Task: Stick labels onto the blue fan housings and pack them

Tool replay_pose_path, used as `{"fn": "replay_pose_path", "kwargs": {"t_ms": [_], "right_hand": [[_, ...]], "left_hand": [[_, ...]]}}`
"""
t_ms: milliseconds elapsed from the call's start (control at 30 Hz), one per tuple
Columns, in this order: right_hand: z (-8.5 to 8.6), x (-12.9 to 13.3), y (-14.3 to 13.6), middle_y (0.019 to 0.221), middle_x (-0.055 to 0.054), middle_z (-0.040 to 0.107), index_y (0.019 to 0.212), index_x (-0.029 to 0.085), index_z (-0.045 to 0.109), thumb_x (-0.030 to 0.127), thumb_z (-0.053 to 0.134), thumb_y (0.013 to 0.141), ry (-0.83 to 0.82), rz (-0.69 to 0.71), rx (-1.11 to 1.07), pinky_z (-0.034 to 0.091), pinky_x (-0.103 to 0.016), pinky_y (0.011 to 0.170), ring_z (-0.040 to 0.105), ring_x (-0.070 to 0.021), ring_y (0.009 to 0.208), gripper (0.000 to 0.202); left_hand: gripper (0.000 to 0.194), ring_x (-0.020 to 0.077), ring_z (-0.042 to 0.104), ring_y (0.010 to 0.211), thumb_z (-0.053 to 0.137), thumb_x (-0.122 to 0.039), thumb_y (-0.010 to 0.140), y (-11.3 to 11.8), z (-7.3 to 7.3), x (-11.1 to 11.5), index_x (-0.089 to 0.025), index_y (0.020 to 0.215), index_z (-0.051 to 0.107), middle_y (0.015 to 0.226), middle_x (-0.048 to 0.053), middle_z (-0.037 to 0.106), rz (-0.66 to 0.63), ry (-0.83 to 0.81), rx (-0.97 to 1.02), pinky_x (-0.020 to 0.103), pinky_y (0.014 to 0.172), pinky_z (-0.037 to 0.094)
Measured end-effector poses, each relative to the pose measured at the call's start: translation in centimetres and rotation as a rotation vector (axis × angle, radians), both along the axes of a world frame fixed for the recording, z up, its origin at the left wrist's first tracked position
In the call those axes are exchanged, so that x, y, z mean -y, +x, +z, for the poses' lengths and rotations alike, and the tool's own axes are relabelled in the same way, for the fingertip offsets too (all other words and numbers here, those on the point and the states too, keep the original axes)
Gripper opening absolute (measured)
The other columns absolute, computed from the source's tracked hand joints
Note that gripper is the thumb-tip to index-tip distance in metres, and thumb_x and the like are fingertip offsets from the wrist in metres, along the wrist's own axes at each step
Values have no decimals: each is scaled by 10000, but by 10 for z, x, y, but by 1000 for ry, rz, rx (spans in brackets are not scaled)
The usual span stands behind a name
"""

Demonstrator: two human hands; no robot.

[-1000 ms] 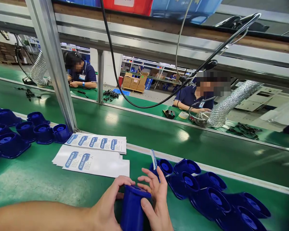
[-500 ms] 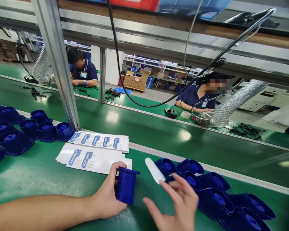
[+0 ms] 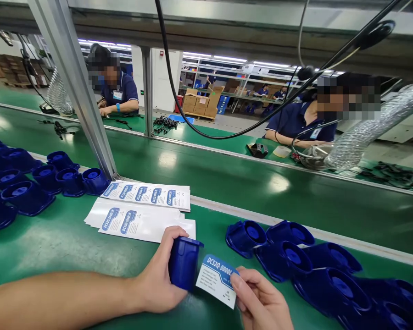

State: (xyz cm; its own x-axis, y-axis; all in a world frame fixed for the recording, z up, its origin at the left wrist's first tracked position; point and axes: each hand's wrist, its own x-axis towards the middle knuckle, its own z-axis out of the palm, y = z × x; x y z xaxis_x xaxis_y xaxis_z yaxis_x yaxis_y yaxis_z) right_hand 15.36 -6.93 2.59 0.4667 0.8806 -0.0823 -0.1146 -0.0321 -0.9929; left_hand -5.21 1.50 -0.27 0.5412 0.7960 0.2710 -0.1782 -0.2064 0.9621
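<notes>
Left hand (image 3: 160, 282): grip closed round a dark-blue plastic housing (image 3: 184, 266), flanged end up, above green worktop (image 3: 62, 254). Right hand (image 3: 263, 300): grip pinching a blue-and-white DC52Q-5000L label (image 3: 216, 280) by its right edge, thumb on printed face. Label just beside housing, contact unclear. Printed label sheets (image 3: 158, 223) lie beyond left hand; more blue housings, left group (image 3: 25, 201) and right group (image 3: 282, 261), on worktop.

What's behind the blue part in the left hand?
Beyond the blue part, white label sheets lie on the green tabletop. The left hand covers some of their near edge; the surface directly behind the part is hidden.
</notes>
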Motion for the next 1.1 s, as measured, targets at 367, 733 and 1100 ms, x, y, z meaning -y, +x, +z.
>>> {"fn": "replay_pose_path", "kwargs": {"t_ms": [367, 733, 1100], "right_hand": [[-3, 0, -12, 611, -7, 615, 642, 192, 726, 511, 962, 658, -138, -12, -148, 402, -224, 484, 506, -115, 534, 397], [-24, 3, -3, 673, -34, 680, 669, 207, 763, 426, 953, 693, -104, 97, -123, 507, -251, 488, 628, -164, 555, 291], [-23, 4, -4, 689, -41, 690, 664, 213, 764, 431, 943, 707, -119, 112, -91, 540, -267, 512, 648, -179, 581, 285]], "left_hand": [[847, 210, 506, 1003, 666, 48, 560, 2, 8, -3, -269, 1310, 435, 1189, 55, 438, -43, -34, 7, 287, 767, 442], [788, 178, 516, 910, 722, 3, 618, 4, 12, -3, -266, 1297, 427, 1169, 57, 453, -33, -14, -14, 285, 725, 448], [705, 222, 542, 974, 756, -56, 661, 2, 17, -4, -262, 1269, 466, 1165, 67, 487, 14, 69, -79, 344, 812, 474]]}}
